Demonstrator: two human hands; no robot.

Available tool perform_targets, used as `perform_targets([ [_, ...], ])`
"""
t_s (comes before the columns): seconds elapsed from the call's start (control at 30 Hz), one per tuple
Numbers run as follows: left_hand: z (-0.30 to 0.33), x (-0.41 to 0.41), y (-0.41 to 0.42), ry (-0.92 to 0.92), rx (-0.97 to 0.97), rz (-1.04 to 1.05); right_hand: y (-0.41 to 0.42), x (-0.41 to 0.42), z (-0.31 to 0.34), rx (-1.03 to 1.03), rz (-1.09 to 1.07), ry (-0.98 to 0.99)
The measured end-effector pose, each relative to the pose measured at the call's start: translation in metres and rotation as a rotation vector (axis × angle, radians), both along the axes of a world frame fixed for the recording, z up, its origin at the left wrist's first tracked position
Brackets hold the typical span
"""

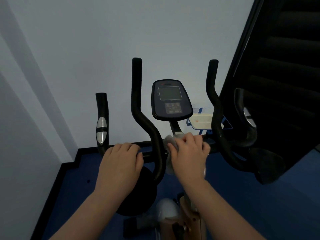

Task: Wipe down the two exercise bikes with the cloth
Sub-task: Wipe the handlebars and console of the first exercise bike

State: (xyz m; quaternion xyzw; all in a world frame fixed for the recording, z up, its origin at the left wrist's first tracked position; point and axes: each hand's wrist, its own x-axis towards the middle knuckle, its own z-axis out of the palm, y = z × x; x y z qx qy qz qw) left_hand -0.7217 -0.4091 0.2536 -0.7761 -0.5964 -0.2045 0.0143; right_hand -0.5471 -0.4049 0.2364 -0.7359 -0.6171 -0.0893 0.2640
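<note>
Item: grey cloth (168, 142), bunched under the right hand (189, 151), fingers curled over it, pressed on the handlebar crossbar (147, 154). Left hand (121, 157) grips the bar just left of that. Risk: console (171, 99) directly above; an upward swipe could press buttons.

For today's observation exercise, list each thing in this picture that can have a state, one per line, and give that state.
Left hand: curled round the bike's crossbar, gripping it.
Right hand: holds the cloth against the bar below the console.
Cloth: bunched, mostly covered by the right hand.
Console screen: blank, nothing displayed.
Handlebars: upright, ends untouched.
Blue tray: holds a pale container.
</note>
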Motion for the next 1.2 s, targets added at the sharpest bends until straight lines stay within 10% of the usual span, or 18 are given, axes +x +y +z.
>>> perform_targets([
  [0.7, -0.001, -0.002, 0.001, -0.045, 0.007, 0.019, 0.017, 0.004, 0.013, -0.159, 0.043, -0.072],
  [1.2, 0.004, -0.002, 0.001, -0.168, -0.002, -0.008, 0.024, -0.019, 0.036, 0.043, 0.276, 0.631],
])
